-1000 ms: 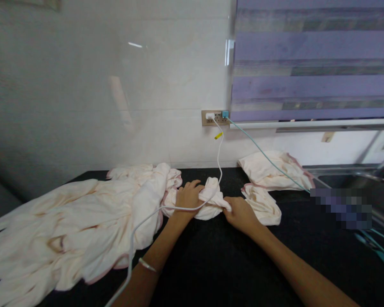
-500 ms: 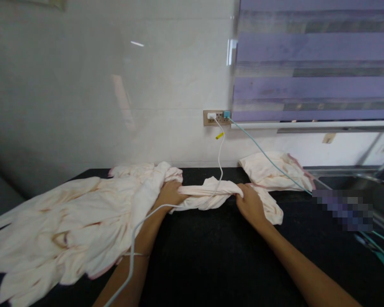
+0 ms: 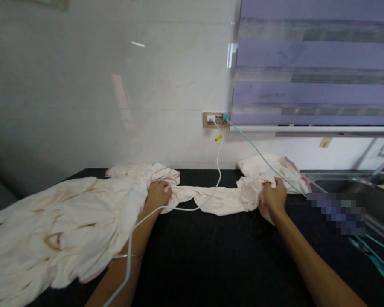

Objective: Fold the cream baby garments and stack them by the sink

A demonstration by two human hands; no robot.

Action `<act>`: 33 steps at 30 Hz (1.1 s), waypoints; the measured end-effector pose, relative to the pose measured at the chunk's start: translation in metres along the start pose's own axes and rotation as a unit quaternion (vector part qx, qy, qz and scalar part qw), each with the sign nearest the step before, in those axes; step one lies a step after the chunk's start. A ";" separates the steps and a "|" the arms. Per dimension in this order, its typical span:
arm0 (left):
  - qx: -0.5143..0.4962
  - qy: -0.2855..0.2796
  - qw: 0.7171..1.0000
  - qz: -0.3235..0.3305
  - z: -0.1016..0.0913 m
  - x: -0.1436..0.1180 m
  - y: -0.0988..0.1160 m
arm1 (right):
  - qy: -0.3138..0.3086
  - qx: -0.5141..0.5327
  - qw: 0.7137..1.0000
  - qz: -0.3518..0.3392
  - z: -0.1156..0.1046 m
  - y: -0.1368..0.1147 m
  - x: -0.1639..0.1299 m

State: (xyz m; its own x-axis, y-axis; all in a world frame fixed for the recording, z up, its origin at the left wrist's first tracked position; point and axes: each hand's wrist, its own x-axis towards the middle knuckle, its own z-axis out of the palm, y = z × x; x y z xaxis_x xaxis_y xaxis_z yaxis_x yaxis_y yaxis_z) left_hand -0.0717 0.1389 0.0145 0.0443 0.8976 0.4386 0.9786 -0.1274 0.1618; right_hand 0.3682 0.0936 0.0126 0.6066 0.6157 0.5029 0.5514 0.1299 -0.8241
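The left hand (image 3: pixel 158 198) and right hand (image 3: pixel 274 197) each curl closed on the pale cloth (image 3: pixel 224 201), its long axis running left to right on the bench (image 3: pixel 211 260), below the socket (image 3: pixel 219 121); fingertips partly buried, the cloth's ends indistinct among folds

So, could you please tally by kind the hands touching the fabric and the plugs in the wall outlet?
Hands touching the pale fabric: 2 (left hand, right hand)
Plugs in the outlet: 2 (white plug, teal plug)
Total: 4
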 end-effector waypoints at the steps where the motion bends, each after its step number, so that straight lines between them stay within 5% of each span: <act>1: 0.002 0.002 1.000 0.001 -0.002 -0.001 0.003 | -0.003 -0.024 1.000 -0.017 -0.001 -0.002 -0.001; 8: 0.014 0.005 1.000 -0.014 -0.019 -0.015 0.070 | -0.144 -0.087 0.958 -0.234 0.011 -0.039 -0.040; 13: -0.022 -0.098 0.995 0.024 -0.007 -0.034 0.114 | -0.266 -0.132 0.909 -0.291 0.017 -0.043 -0.065; 19: -0.098 -0.180 0.964 0.170 -0.002 -0.053 0.140 | -0.339 -0.214 0.865 -0.303 0.017 -0.045 -0.075; 23: -0.263 -0.206 0.903 0.272 -0.014 -0.061 0.161 | -0.385 -0.231 0.833 -0.324 0.011 -0.052 -0.073; 28: -0.415 -0.198 0.857 0.231 -0.027 -0.061 0.170 | -0.435 -0.231 0.804 -0.332 0.009 -0.060 -0.068; 33: -0.410 -0.112 0.898 0.119 -0.014 -0.047 0.152 | -0.412 -0.200 0.847 -0.269 0.012 -0.064 -0.068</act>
State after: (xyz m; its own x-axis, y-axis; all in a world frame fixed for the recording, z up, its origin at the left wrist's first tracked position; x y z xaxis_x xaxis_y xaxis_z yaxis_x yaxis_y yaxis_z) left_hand 0.0718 0.0714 0.0307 0.3613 0.8543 0.3736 0.4638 -0.5122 0.7229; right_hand 0.2846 0.0531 0.0282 -0.3100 0.9058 0.2890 0.8710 0.3924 -0.2957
